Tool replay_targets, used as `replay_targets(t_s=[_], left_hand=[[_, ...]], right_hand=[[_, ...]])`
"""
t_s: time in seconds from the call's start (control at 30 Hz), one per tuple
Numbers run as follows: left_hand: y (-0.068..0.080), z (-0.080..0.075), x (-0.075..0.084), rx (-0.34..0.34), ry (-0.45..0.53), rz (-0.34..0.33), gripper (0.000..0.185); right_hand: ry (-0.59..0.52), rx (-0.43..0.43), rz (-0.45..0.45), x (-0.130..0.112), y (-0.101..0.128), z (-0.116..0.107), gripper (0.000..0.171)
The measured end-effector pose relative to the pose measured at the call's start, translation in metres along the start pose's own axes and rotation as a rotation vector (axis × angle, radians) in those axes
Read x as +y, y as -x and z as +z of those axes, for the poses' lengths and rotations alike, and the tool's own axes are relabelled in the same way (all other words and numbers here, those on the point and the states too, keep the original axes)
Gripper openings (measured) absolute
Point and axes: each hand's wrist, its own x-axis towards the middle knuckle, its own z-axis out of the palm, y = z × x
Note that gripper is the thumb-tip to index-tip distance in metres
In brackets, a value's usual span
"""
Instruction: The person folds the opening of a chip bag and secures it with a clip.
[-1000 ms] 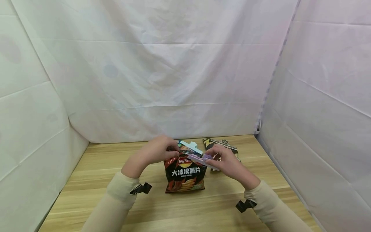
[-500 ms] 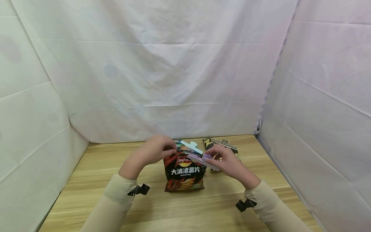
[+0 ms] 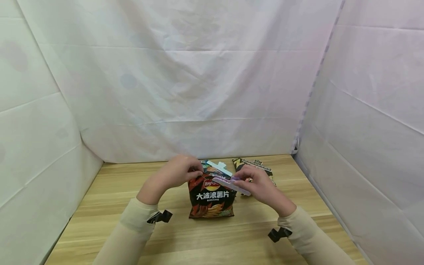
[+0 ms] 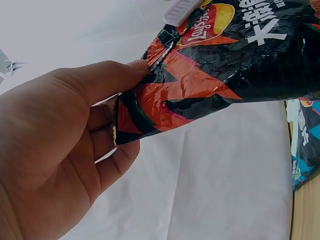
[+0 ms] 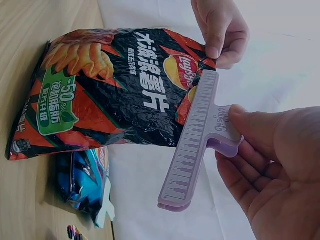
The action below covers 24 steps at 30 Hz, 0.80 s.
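A black and red chip bag [image 3: 211, 200] stands upright on the wooden table [image 3: 116, 191]. My left hand [image 3: 187, 170] pinches the bag's top left corner between thumb and fingers; the left wrist view shows the crumpled corner of the chip bag [image 4: 225, 65] in the left hand [image 4: 65, 140]. My right hand [image 3: 251, 182] grips the handle of a long lilac sealing clip [image 3: 230, 185]. In the right wrist view the lilac clip [image 5: 195, 140] lies slanted across the top edge of the chip bag [image 5: 115, 90], just below the left hand [image 5: 220, 30]. I cannot tell whether the clip's jaws bite the bag.
A blue snack bag [image 3: 212, 168] with a white clip [image 3: 219, 168] on it lies just behind the chip bag. A black and yellow bag [image 3: 253, 164] lies at the back right. White cloth walls [image 3: 198, 92] close in the table on three sides.
The right hand has brought the lilac clip slightly left, further over the bag's top. The left hand keeps its pinch on the corner.
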Motion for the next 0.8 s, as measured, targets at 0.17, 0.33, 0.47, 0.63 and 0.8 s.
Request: replay_targets(t_s=[0.17, 0.33, 0.47, 0.63, 0.8], left_hand=[[0.0001, 0.001, 0.001, 0.004, 0.004, -0.002, 0.007], [0.0006, 0.0012, 0.0014, 0.011, 0.008, 0.01, 0.007], [0.0006, 0.0012, 0.0006, 0.014, 0.007, 0.009, 0.007], [0.0006, 0.0011, 0.0006, 0.013, 0.004, 0.004, 0.007], [-0.0008, 0.0014, 0.0014, 0.0, 0.006, -0.009, 0.008]], right_hand=[[-0.016, 0.012, 0.006, -0.0009, 0.0002, 0.0009, 0.01], [-0.048, 0.029, 0.034, 0.0014, 0.0017, 0.0001, 0.007], [-0.064, 0.046, 0.059, 0.0047, 0.002, -0.0001, 0.006], [-0.082, 0.037, 0.051, 0.0029, -0.0012, 0.0017, 0.006], [-0.08, 0.033, 0.027, -0.0011, -0.0072, 0.0061, 0.006]])
